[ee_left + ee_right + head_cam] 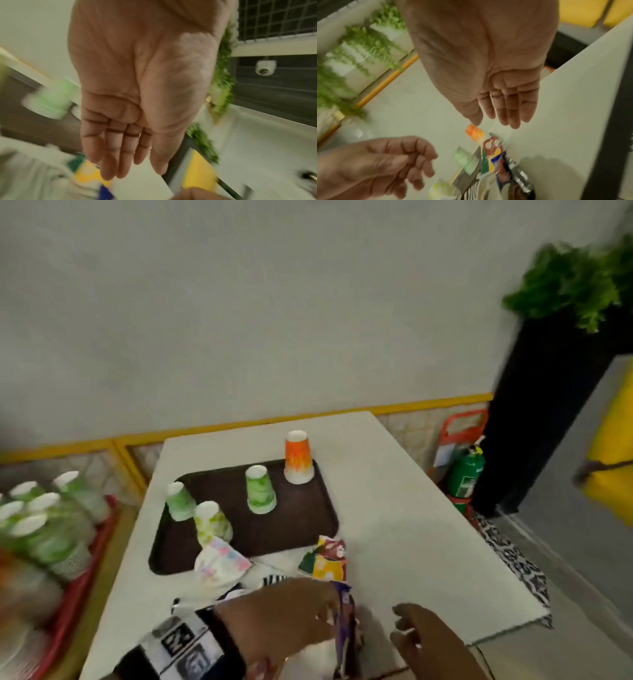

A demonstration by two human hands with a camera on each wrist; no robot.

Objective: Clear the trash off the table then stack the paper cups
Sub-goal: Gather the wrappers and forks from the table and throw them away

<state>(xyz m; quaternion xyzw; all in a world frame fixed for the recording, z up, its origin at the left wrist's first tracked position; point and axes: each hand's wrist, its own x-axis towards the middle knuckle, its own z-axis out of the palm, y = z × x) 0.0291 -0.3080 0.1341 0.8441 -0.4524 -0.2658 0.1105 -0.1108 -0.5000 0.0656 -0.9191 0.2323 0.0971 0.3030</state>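
On the white table point(411, 508) a brown tray point(294, 518) carries several upside-down paper cups: an orange cup point(298, 457), two green cups point(261, 489) point(180, 501) and a yellow-green cup point(212, 522). In front of the tray lie a crumpled floral cup point(221, 563), a colourful wrapper point(327, 559) and a purple wrapper point(346, 645). My left hand point(322, 621) hovers right beside the purple wrapper, its fingers relaxed and empty in the left wrist view point(130, 169). To the right of that wrapper my right hand point(404, 628) is held with straight fingers point(505, 120) and holds nothing.
A red tray point(85, 570) with several green cups point(51, 529) stands on a surface to the left. Right of the table are a green fire extinguisher point(466, 474), a tall black planter point(548, 405) and a person in yellow point(613, 457). All views are blurred.
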